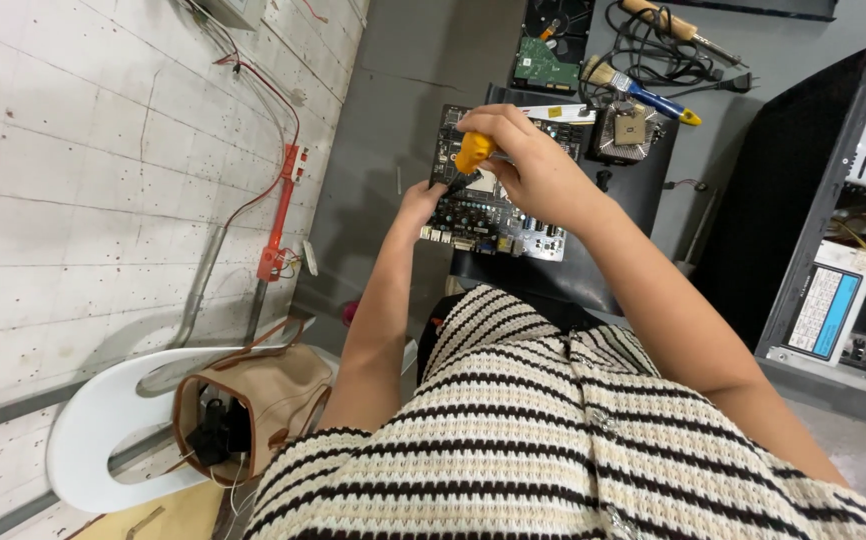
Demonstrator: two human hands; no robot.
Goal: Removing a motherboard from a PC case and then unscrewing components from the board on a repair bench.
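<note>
1. Motherboard (498,215), a flat dark circuit board studded with small components, lies under both hands.
2. Right hand (533,165) is clenched around a smooth yellow-handled screwdriver (473,152), tip down on the board.
3. Left hand (419,203) pinches the board's near edge.
4. Tan fabric bag (253,405), well left of the hands, gapes open on a white chair (103,420), dark items inside.

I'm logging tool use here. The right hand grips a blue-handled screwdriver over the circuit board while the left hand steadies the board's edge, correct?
Not quite: the screwdriver handle is yellow-orange, not blue, as the head view shows. The rest stands: the right hand grips it over the circuit board, and the left hand steadies the board's edge.
</note>
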